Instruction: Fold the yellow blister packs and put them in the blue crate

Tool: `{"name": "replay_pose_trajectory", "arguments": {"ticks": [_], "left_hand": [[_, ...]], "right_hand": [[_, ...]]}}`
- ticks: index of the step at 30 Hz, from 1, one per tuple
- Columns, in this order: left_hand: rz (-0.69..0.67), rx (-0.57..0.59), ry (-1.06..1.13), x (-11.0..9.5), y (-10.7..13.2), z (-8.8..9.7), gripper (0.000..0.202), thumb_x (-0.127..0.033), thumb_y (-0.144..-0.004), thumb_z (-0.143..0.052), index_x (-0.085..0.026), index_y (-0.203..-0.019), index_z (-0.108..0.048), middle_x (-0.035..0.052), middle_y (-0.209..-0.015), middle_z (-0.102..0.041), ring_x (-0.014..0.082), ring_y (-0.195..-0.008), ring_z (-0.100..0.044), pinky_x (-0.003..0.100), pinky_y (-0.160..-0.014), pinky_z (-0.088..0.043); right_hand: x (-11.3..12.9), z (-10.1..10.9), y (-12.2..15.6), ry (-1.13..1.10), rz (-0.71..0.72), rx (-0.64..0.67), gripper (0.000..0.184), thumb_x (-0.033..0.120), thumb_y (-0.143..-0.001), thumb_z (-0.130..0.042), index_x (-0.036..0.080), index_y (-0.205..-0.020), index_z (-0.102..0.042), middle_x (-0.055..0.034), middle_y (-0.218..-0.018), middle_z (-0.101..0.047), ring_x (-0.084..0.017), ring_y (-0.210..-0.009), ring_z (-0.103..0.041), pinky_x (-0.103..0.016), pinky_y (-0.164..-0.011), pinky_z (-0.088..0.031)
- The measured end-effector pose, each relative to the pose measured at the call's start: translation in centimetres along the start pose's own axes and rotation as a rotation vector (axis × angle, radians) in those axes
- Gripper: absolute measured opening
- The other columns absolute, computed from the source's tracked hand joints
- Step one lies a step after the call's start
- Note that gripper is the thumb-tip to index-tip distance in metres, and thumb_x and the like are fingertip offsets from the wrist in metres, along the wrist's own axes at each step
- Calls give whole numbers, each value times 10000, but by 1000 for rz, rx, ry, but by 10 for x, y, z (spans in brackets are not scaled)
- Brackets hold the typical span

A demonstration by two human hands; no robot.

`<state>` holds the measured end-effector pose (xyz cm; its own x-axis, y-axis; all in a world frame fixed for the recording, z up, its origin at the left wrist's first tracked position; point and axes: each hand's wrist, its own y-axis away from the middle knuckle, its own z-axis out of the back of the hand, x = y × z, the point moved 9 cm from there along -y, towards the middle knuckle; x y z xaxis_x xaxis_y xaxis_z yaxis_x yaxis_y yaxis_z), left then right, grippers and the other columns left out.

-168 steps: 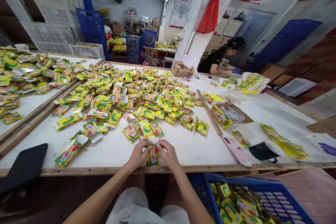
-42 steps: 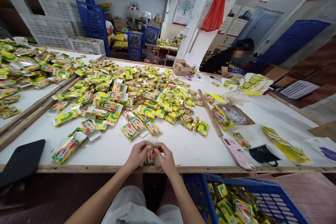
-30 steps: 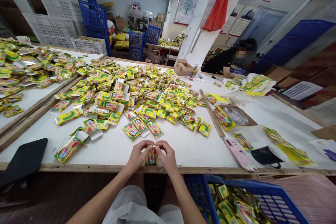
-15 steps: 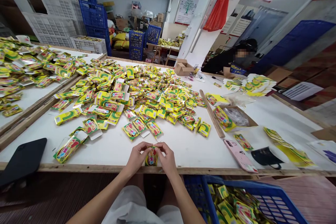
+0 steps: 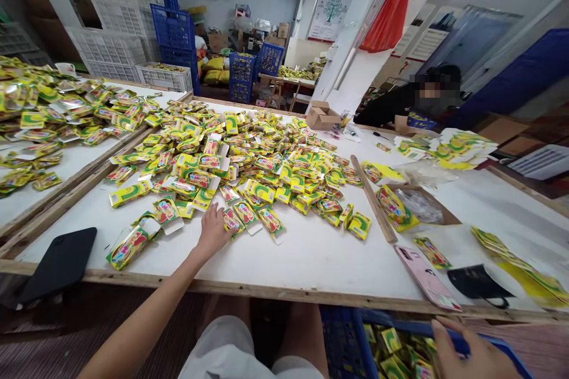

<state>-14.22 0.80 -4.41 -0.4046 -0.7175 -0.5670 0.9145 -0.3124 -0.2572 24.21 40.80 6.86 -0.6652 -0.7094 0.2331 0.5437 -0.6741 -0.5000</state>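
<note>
My left hand [image 5: 214,231] is at the near edge of the pile, its fingers and thumb closed around the left end of a small yellow-green printed carton [image 5: 233,220]. That carton lies flat on the white table, partly covered by the hand. Beside it are two similar cartons with open white flaps, the nearer being a carton [image 5: 248,217]. Low at the right, my right hand [image 5: 472,350] hovers over a blue plastic crate [image 5: 367,343] of the same cartons. Its fingers are apart, somewhat blurred, and I see nothing in them.
A large heap of cartons [image 5: 267,160] covers the table's middle. A black phone-like device [image 5: 60,262] lies at the left edge. To the right are a wooden strip [image 5: 372,198], a pink phone [image 5: 427,278] and a black mask-like item [image 5: 478,282]. Across the table sits a person [image 5: 391,103].
Both hands were together holding a carton upright at the table edge. My left hand has gone forward to another carton; my right has moved over the crate, without the carton visible. The view shifted slightly.
</note>
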Motion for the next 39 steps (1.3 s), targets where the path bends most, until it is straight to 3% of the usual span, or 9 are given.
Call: {"name": "replay_pose_trajectory", "arguments": {"ticks": [3, 6, 10, 13, 18, 22, 26, 31, 39], "left_hand": [[110, -63, 130, 3, 10, -4, 457, -307, -680, -691, -149, -1070, -512, 193, -1345, -386, 391, -1321, -303, 563, -1039, -314], [67, -68, 424, -18, 25, -1, 223, -258, -782, -573, -198, -993, -538, 121, -1233, -456, 299, -1258, -404, 463, -972, -420], [-117, 146, 723, -69, 46, -2, 107, -194, -833, -502, -211, -880, -597, 76, -1103, -538, 233, -1171, -481, 357, -919, -448], [-134, 307, 879, -91, 62, -15, 121, -195, -832, -532, -205, -945, -573, 60, -1010, -589, 195, -999, -570, 338, -885, -456], [76, 296, 1197, -79, 77, -37, 321, -272, -822, -588, -231, -1077, -397, 36, -956, -620, 160, -852, -617, 291, -771, -484], [88, 328, 1077, -73, 79, -40, 193, -322, -821, -587, -192, -951, -528, 24, -848, -642, 166, -808, -609, 273, -744, -471], [42, 290, 941, -73, 73, -31, 196, -351, -839, -549, -175, -862, -631, 60, -897, -672, 211, -914, -614, 315, -830, -471], [46, 190, 1055, -75, 70, -25, 248, -300, -835, -566, -200, -1062, -574, 76, -1067, -654, 203, -987, -616, 342, -888, -476], [55, 199, 946, -86, 74, -22, 171, -318, -831, -569, -174, -895, -635, 67, -938, -681, 195, -886, -631, 311, -827, -493]], "right_hand": [[31, -25, 14, -226, -19, 91, 424, 572, -761, -460, 200, -791, -661, -144, -809, -659, -332, -768, -603, -455, -689, -465], [117, -65, 38, -582, 16, 226, 356, 502, -822, -494, 190, -885, -654, -121, -944, -662, -272, -852, -618, -412, -777, -495], [231, -109, 68, -1013, 112, 432, 247, 383, -875, -520, 192, -1004, -609, -103, -1037, -644, -221, -948, -617, -338, -817, -516], [270, -132, 83, -1178, 126, 557, 226, 325, -871, -548, 199, -1059, -559, -82, -1023, -648, -205, -928, -633, -312, -804, -522], [272, -141, 85, -1207, 141, 601, 222, 266, -867, -551, 204, -1080, -536, -54, -946, -661, -195, -900, -638, -300, -803, -511], [282, -139, 79, -1194, 226, 681, 234, 260, -871, -527, 201, -1094, -565, -57, -976, -661, -194, -896, -632, -303, -805, -506], [294, -143, 66, -1138, 280, 648, 142, 295, -873, -523, 194, -886, -622, -53, -920, -652, -196, -878, -617, -296, -783, -499], [292, -151, 60, -1202, 192, 581, 172, 267, -856, -546, 203, -1005, -603, -44, -906, -652, -181, -835, -627, -297, -769, -510], [293, -130, 64, -1193, 259, 528, 130, 272, -866, -561, 188, -876, -660, -59, -895, -635, -183, -838, -599, -286, -733, -498]]}}
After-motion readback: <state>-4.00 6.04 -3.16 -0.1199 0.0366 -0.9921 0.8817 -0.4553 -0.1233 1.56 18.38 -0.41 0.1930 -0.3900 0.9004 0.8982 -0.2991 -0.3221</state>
